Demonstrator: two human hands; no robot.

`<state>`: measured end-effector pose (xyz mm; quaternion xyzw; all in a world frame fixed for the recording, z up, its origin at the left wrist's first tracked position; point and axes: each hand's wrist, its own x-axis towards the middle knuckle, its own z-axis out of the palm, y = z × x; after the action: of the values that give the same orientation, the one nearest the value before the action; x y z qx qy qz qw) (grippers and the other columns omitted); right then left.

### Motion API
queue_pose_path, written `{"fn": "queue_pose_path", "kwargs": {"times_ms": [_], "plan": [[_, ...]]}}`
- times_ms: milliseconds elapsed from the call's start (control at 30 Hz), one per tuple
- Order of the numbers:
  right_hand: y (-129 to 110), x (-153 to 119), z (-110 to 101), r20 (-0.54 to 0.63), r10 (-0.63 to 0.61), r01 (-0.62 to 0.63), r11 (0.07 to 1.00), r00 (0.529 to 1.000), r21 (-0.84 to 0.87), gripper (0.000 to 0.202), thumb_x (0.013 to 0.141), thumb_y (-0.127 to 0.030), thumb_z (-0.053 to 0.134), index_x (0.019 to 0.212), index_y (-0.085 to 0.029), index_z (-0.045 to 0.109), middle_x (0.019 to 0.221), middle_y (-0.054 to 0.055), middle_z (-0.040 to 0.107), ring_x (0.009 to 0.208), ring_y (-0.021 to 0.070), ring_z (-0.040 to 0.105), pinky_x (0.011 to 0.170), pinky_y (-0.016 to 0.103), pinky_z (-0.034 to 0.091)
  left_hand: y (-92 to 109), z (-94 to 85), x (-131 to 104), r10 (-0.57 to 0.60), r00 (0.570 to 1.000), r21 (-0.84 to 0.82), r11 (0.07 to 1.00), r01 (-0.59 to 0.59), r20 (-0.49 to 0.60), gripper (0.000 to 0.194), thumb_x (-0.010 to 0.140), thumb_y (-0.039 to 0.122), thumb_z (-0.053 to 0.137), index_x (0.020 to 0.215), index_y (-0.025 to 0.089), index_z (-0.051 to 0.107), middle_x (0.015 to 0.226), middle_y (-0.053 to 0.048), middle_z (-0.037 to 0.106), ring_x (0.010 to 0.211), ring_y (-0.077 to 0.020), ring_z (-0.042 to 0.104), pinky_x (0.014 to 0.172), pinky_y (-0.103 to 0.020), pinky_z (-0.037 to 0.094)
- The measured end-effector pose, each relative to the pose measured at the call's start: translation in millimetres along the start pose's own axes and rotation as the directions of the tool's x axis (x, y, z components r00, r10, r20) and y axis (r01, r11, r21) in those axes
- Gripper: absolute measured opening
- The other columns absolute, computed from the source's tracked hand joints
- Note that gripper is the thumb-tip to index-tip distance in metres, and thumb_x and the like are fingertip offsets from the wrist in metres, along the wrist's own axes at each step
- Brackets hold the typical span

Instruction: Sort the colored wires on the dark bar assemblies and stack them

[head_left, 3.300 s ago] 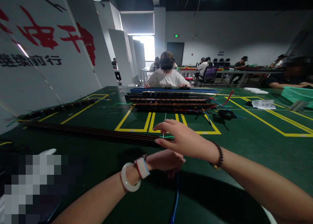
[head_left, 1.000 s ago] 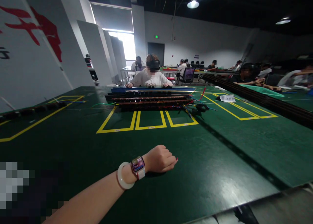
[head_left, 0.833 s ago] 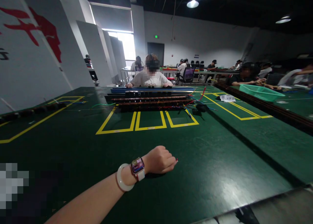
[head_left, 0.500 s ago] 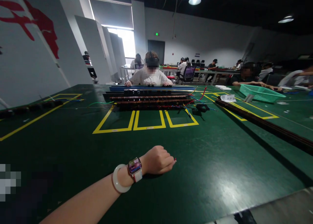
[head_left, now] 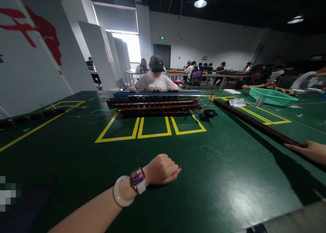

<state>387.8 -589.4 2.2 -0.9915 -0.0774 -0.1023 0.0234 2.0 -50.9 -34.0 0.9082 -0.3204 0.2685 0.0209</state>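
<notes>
My left hand [head_left: 163, 170] rests on the green table [head_left: 198, 195] near the middle, fingers curled in and pressed together; whatever lies inside them, if anything, is hidden. A watch and a pale bangle circle its wrist. At the right edge my right hand [head_left: 309, 151] grips a long dark strip [head_left: 257, 124], which runs slantwise across the right side of the table. Ahead of my left hand, several long dark strips [head_left: 158, 107] with coloured wires lie side by side behind yellow taped outlines [head_left: 154, 136].
A person [head_left: 156, 78] sits across the table with both hands at the blue strip. A green basket [head_left: 272, 97] and a white crumpled wrapper [head_left: 237, 102] lie at the back right. More dark pieces [head_left: 30, 117] lie at the far left.
My right hand has come into view at the right edge, on the long strip. The strip's far end has shifted left. My left hand has hardly moved.
</notes>
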Motion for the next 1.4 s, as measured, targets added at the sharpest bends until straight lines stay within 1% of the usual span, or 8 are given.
{"fn": "queue_pose_path", "kwargs": {"times_ms": [100,267,367,500,633,867,1100,1400], "plan": [[-7,21,17,0.271,0.087,-0.112,0.991,0.959,0.078,0.055,0.060,-0.076,0.053,0.046,-0.022,0.055,0.065,0.024,0.061,0.054,0.0319,0.061,0.060,0.048,0.038,-1,-1.5,0,-0.018,1.000,-0.017,1.000,0.018,-0.003,0.029,0.091,0.022,0.041,0.064,0.016,0.050,0.053,0.004,0.050,0.046,-0.0073,0.037,0.050,-0.024,0.028],[-20,37,38,0.141,-0.192,0.182,0.980,0.971,0.081,0.042,0.060,-0.064,0.056,0.044,-0.024,0.054,0.048,0.016,0.054,0.046,0.0307,0.058,0.053,0.045,0.039,-2,-0.5,-1,-0.031,0.999,-0.049,0.998,0.031,-0.006,0.029,0.092,0.022,0.040,0.065,0.016,0.050,0.053,0.005,0.048,0.046,-0.0070,0.036,0.049,-0.024,0.027],[-45,43,29,-0.008,-0.203,0.203,0.979,0.979,-0.007,0.038,0.062,-0.060,0.055,0.064,-0.023,0.064,0.061,0.019,0.061,0.052,0.0309,0.060,0.055,0.044,0.042,-3,0.7,0,-0.042,0.999,-0.069,0.997,0.042,-0.008,0.029,0.092,0.022,0.039,0.065,0.017,0.049,0.053,0.005,0.048,0.045,-0.0071,0.035,0.049,-0.024,0.027],[-129,42,-13,-0.260,-0.388,0.358,0.921,0.884,-0.156,0.055,0.080,-0.058,0.043,0.101,-0.012,0.064,0.090,0.025,0.063,0.080,0.0327,0.062,0.070,0.041,0.046,-2,1.4,1,-0.059,0.998,-0.087,0.994,0.061,0.027,0.030,0.092,0.022,0.038,0.064,0.017,0.049,0.053,0.005,0.047,0.045,-0.0070,0.035,0.049,-0.024,0.027],[-243,45,-45,-0.355,-0.574,0.584,0.807,0.738,-0.091,0.049,0.089,-0.049,0.040,0.108,-0.009,0.061,0.101,0.021,0.063,0.095,0.0294,0.058,0.084,0.038,0.043,-3,1.4,1,-0.086,0.995,-0.104,0.990,0.090,0.040,0.029,0.092,0.022,0.040,0.065,0.017,0.049,0.053,0.005,0.047,0.045,-0.0069,0.035,0.049,-0.024,0.028],[-373,89,-20,-0.084,-0.688,0.681,0.726,0.721,-0.096,0.034,0.086,-0.019,0.044,0.116,-0.011,0.059,0.113,0.013,0.061,0.106,0.0222,0.054,0.094,0.029,0.038,-4,1.5,-2,-0.120,0.992,-0.079,0.989,0.123,0.046,0.026,0.090,0.021,0.041,0.065,0.018,0.047,0.054,0.005,0.048,0.047,-0.0080,0.037,0.049,-0.025,0.027],[-398,127,20,-0.005,-0.605,0.590,0.778,0.796,-0.217,0.050,0.077,-0.011,0.048,0.126,-0.019,0.055,0.110,0.017,0.058,0.099,0.0287,0.055,0.082,0.037,0.042,-5,0.3,-2,-0.154,0.988,-0.108,0.982,0.157,0.033,0.023,0.087,0.021,0.046,0.065,0.018,0.046,0.054,0.005,0.047,0.047,-0.0081,0.036,0.048,-0.026,0.027],[-406,148,35,-0.048,-0.560,0.517,0.791,0.827,-0.327,0.051,0.080,-0.019,0.045,0.131,-0.023,0.048,0.133,0.021,0.043,0.114,0.0354,0.041,0.088,0.049,0.033,-3,1.5,2,-0.167,0.983,-0.112,0.978,0.174,0.073,0.025,0.089,0.023,0.044,0.064,0.019,0.046,0.053,0.004,0.049,0.046,-0.0089,0.038,0.048,-0.027,0.025]]}}
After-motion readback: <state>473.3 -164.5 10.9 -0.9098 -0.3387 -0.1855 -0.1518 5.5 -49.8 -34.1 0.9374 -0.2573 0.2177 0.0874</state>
